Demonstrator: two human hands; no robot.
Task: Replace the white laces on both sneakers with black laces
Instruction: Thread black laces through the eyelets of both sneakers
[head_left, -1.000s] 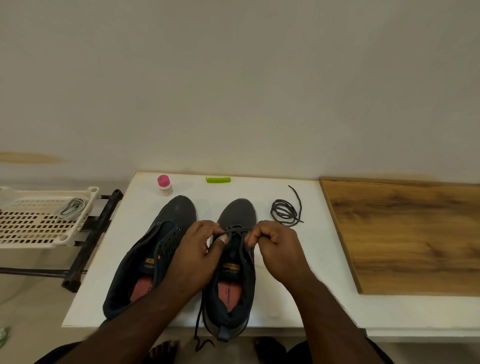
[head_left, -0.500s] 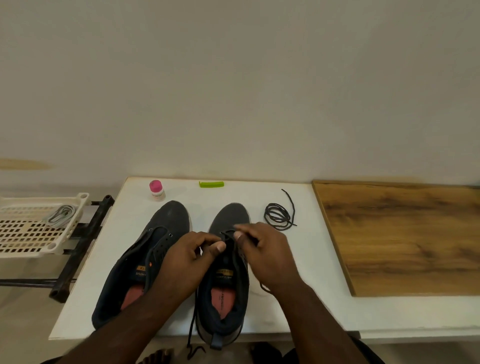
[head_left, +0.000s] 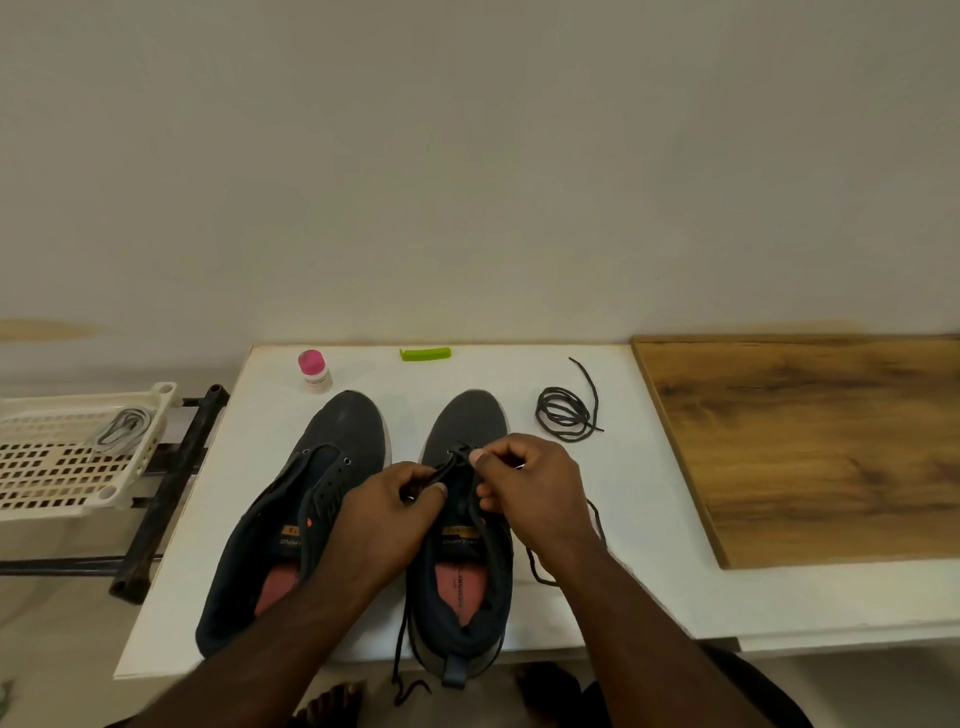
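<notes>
Rt dark sneaker (head_left: 467, 545) part-laced black; lt sneaker (head_left: 311, 499) seemingly laceless.

I count two sneakers (head_left: 311, 499), two black laces (head_left: 566, 420), one bottle (head_left: 314, 370), one green clip (head_left: 425, 354), one basket (head_left: 67, 457).

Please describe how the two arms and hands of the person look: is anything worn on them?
Both forearms are bare up to the picture's lower edge; no sleeves show. The left hand and the right hand wear no gloves. No ring, watch or bracelet is visible. The fingernails look short and unpainted.
</notes>
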